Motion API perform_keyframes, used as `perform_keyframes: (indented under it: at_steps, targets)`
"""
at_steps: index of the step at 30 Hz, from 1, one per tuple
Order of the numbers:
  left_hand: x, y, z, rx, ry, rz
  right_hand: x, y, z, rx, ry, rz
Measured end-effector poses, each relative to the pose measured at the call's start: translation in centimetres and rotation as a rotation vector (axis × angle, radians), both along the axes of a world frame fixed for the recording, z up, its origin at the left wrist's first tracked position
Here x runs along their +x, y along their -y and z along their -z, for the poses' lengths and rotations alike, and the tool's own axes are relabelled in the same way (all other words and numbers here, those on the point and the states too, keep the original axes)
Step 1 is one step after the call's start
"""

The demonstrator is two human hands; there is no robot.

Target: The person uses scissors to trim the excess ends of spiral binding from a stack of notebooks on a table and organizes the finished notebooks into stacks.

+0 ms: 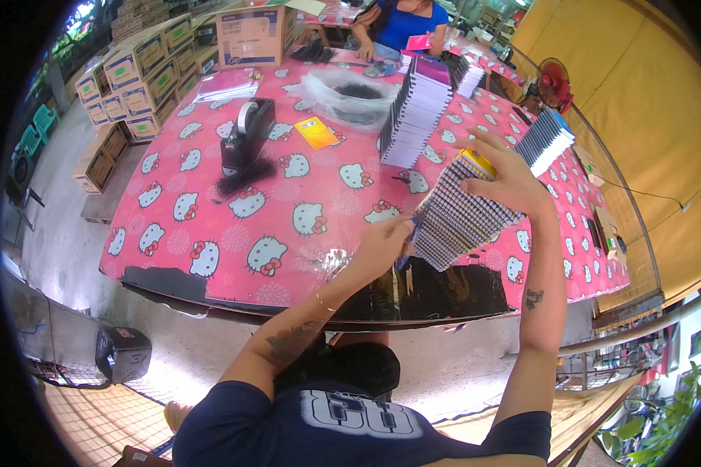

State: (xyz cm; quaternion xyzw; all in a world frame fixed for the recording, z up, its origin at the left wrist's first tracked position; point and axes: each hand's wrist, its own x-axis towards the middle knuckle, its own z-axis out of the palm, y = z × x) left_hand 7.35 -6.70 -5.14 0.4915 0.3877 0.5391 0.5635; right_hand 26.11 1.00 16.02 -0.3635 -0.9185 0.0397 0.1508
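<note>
A stack of spiral-bound notebooks [463, 214] with a yellow cover on top stands near the table's front edge, its rows of dark binding coils facing me. My right hand [510, 183] curves over the top and right side of this stack and grips it. At the stack's lower left is my left hand [385, 243], its fingers closed by a small blue thing; what exactly they hold is too small to make out. Behind stands a tall stack of notebooks [418, 113], and another stack [545, 142] with a blue cover is to the right.
On the pink patterned table cover [308, 257] are a black tape dispenser [248, 134], a bundle of black bristle-like strands [246, 177], a yellow card [317, 132] and a clear plastic bag [350, 97]. Cardboard boxes [148, 74] are piled left. A person in blue [407, 29] sits across.
</note>
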Motion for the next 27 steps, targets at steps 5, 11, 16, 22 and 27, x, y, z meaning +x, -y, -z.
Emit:
perform_keyframes:
  at_steps: [5,11,16,22,27]
  targets:
    - [0.4,0.3,-0.8,-0.01,0.109,-0.017,0.1,0.1,0.0,-0.001,0.012,0.006]
    - [-0.4,0.5,-2.1,0.333,-0.39,-0.274,-0.1,0.3,-0.1,-0.02,-0.002,0.01]
    - [-0.2,1.0,-2.1,0.498,-0.612,-0.419,0.0,0.1,-0.1,0.0,0.014,0.02]
    - [0.2,0.9,-1.4,-0.233,0.239,0.048,0.1,0.0,0.0,-0.023,-0.004,0.015]
    - [-0.1,0.2,-0.9,-0.151,0.08,0.031,0.0,0.0,0.0,-0.028,-0.004,0.011]
